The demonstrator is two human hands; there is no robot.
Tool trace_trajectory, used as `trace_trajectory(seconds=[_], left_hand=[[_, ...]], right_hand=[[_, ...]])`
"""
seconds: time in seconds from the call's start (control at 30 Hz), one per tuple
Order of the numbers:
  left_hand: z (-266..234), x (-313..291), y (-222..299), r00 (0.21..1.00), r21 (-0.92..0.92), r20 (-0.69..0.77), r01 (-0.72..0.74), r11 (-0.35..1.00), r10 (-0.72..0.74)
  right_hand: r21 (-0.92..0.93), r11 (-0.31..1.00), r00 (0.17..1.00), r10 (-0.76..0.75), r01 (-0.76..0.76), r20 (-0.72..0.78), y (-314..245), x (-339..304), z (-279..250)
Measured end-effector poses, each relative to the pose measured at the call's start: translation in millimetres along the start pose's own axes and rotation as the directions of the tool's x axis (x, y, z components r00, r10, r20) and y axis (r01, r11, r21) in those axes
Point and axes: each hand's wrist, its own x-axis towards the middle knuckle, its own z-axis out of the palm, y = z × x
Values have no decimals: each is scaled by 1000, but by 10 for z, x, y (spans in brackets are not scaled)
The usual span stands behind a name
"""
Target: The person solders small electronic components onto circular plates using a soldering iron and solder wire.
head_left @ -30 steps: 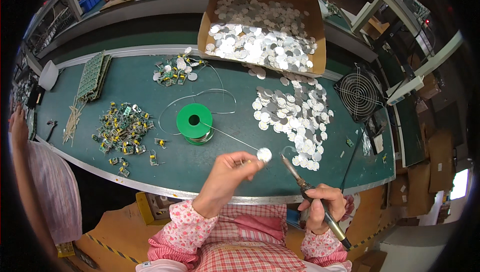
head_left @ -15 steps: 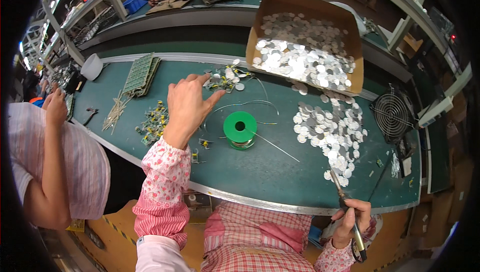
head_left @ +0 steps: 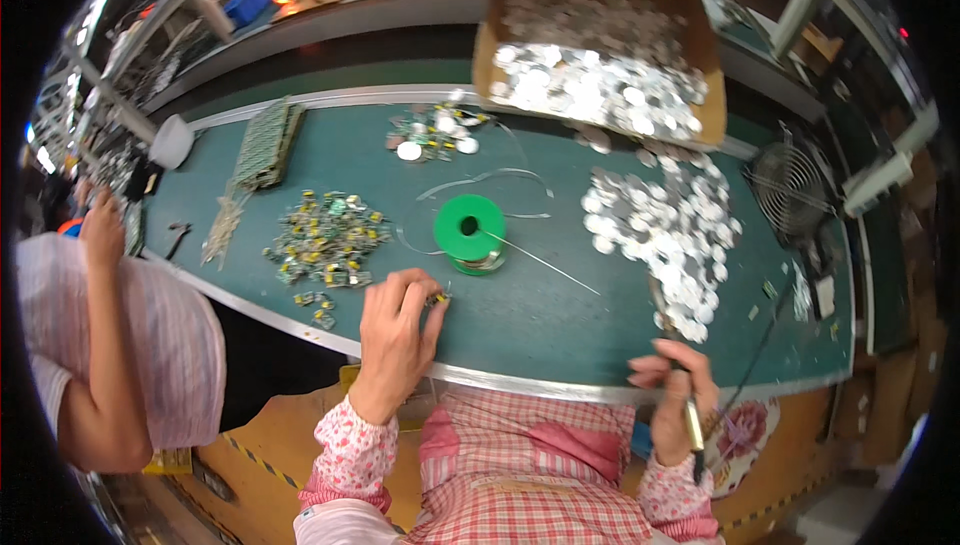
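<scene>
My left hand [head_left: 397, 335] is at the near edge of the green bench, its thumb and fingers closed on a small circuit board [head_left: 441, 297] with a yellow part, mostly covered by the fingertips. My right hand [head_left: 680, 395] grips a soldering iron [head_left: 693, 425], its tip pointing up toward the pile of silver discs [head_left: 660, 215]. Between the hands, a little farther off, stands a green spool [head_left: 487, 217] of solder wire [head_left: 545, 263], one end sticking out toward the right. Many small boards with yellow parts [head_left: 325, 235] lie beyond my left hand.
A cardboard box [head_left: 712, 105] of silver discs sits at the back. Discs mixed with small boards [head_left: 440, 135] lie behind the spool. Stacked green panels [head_left: 268, 145], a white bowl [head_left: 172, 142] and pliers [head_left: 178, 238] are leftward. A fan [head_left: 788, 195] stands right; another person [head_left: 130, 345] sits left.
My left hand has come back from the mixed discs and boards to the near edge and now pinches a small board. My right hand, still on the iron, has shifted slightly up and left.
</scene>
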Motion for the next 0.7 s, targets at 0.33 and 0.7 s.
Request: trace_trajectory(seconds=[0.33,0.7], left_hand=[[593,-183,971,832,-730,543,535,426,-113],[731,-159,1116,709,-692,705,685,228,12]], right_hand=[[21,998,995,53,-55,85,62,-11,212],[-117,993,977,-44,20,-208,295,-14,24]])
